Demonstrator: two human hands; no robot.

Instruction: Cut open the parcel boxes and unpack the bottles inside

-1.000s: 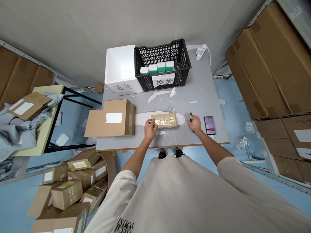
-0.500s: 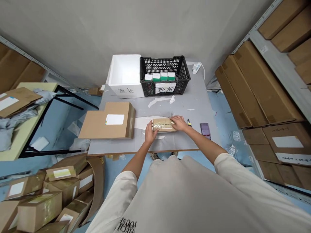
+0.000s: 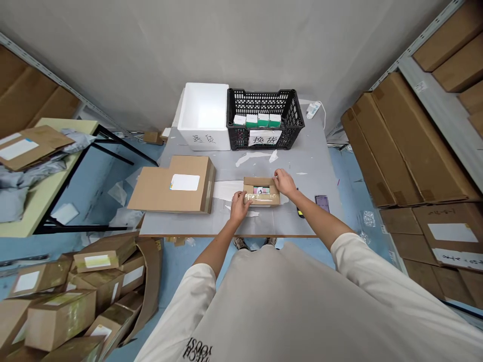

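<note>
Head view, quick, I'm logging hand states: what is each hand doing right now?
Left hand: closed, holding the near corner of the small cardboard box.
Right hand: on the box's far edge; cannot tell whether it grips.

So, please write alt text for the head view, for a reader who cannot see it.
A left hand and right hand hold a small taped cardboard box on a grey table, a colourful item showing through its opened top. A black crate and white foam box stand beyond.

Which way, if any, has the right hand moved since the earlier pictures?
Yes, leftward: the right hand now sits on the parcel, left of the crate's right end.
</note>
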